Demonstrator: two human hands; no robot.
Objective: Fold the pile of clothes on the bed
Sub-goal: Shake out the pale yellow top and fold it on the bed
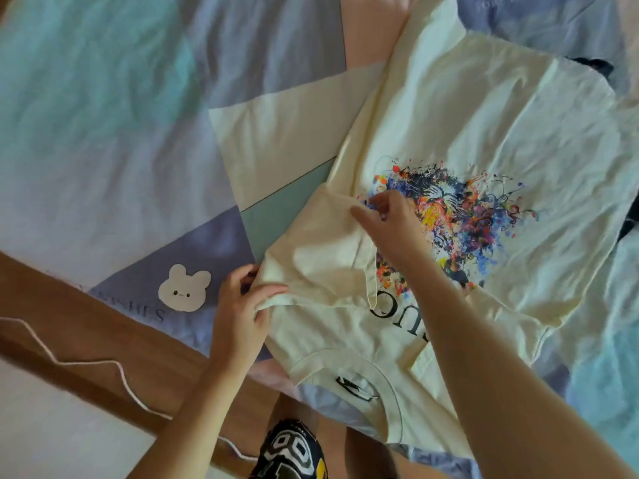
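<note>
Head view: a cream T-shirt (484,126) lies print-up on the bed (103,133), collar nearest the person. The left hand (242,305) grips the shoulder edge; the right hand (390,223) pinches the folded-in sleeve (321,250). Best to lay that sleeve flat and smooth the crease. Partial lettering "ou" shows; the sheet's writing reads only in part.

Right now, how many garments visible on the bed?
2. A cream T-shirt spread under both hands, and a dark garment peeking out past its far edge. More may be hidden underneath.
</note>
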